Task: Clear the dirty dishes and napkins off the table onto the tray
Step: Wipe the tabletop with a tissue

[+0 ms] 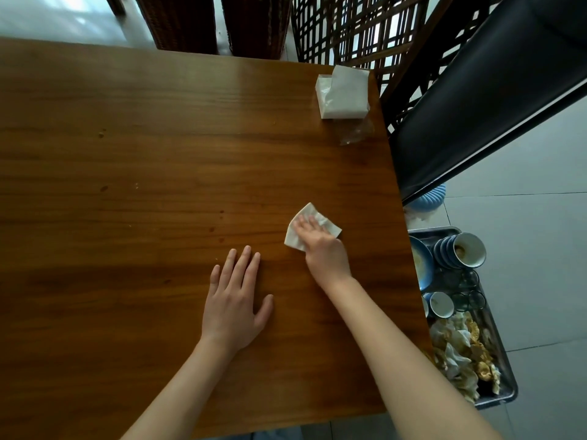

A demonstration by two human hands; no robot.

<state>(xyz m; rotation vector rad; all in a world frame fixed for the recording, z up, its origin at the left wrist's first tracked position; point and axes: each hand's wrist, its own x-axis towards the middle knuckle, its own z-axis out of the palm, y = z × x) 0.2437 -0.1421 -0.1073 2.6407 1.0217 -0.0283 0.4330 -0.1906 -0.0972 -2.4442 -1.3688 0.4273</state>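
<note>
My right hand [320, 246] presses a white napkin [330, 226] flat against the wooden table [143, 147], fingers straight on top of it. Flat on the wood to its left lies my left hand [236, 300], fingers spread, holding nothing. Beside the table's right edge, lower down, sits a metal tray [505, 369]. It carries a blue plate [421, 265], stacked blue bowls with a cup [467, 250], another cup [440, 304], clear glasses [470, 290] and a heap of crumpled dirty napkins [460, 354].
A pack of clean white napkins [344, 93] stands at the table's far right corner, with a clear wrapper [355, 131] in front of it. A few small stains and crumbs [103, 133] dot the wood. A black chair [470, 106] and a lattice screen [355, 27] stand to the right.
</note>
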